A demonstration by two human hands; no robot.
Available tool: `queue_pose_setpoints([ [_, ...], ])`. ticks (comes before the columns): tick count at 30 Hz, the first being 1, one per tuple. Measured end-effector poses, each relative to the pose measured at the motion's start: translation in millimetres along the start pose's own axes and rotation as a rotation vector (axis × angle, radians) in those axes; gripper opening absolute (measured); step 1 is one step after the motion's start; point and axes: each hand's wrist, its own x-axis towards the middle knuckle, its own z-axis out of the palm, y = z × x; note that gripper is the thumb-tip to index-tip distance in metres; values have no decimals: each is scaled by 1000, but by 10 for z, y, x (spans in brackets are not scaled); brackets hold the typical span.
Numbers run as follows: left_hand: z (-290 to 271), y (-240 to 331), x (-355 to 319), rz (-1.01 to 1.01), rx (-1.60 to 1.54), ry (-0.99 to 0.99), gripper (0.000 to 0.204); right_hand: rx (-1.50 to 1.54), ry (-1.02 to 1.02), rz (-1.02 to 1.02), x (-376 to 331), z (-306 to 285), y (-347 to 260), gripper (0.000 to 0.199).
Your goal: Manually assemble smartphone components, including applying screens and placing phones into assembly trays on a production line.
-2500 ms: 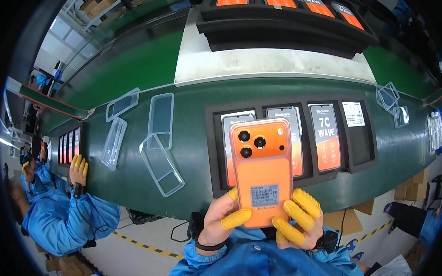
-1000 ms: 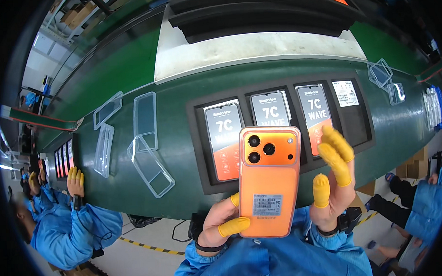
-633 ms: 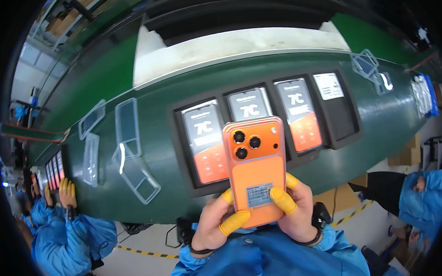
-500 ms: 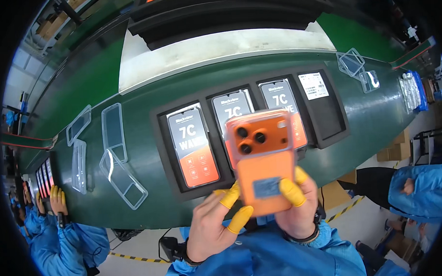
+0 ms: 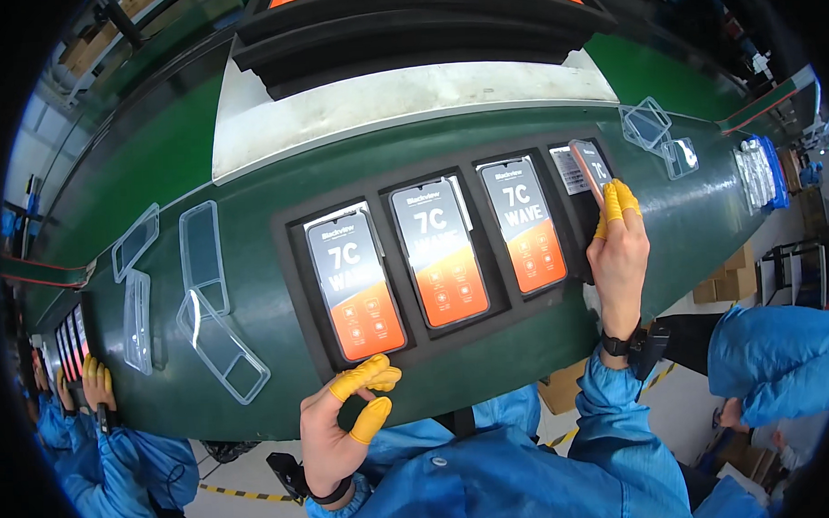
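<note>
At the tray's right-hand compartment, my right hand [image 5: 620,243] grips a smartphone [image 5: 595,172] by its lower part. That phone is tilted, its screen side turned to the right, over a white label [image 5: 571,170] in the compartment. My left hand [image 5: 336,423] is empty, thumb apart from bent fingers, just below the leftmost phone [image 5: 355,281] by the tray's front edge. Yellow cots cover fingertips on both hands. The black foam tray [image 5: 293,280] also holds a middle phone [image 5: 440,251] and a third phone [image 5: 524,226], all face up with grey and orange fronts.
Several clear phone cases [image 5: 204,251] lie left of the tray on the green table [image 5: 491,370]; more clear cases [image 5: 647,128] lie at the far right, near a stack of bags [image 5: 757,176]. Black trays [image 5: 425,39] are stacked beyond. Co-workers' hands [image 5: 97,384] work at far left.
The phone has gone from between both hands to the tray's right compartment, carried by my right hand and turned from its back. My left hand has let go and moved left and down.
</note>
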Motion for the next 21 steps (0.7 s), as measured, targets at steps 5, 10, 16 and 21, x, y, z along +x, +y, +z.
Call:
queue_pose_setpoints([
  [5, -20, -44, -12, -12, 6, 20, 39, 49, -149, 182, -19, 23, 50, 33],
  [10, -41, -47, -14, 15, -21, 70, 34, 153, -231, 108, -41, -24, 112, 28],
  [16, -125, -59, 112, -79, 339, 609, 32, 27, -127, 455, -62, -167, 603, 32],
  [21, -154, -105, 343, -326, 437, 509, 38, 425, -306, 576, -119, 41, 1088, 35],
])
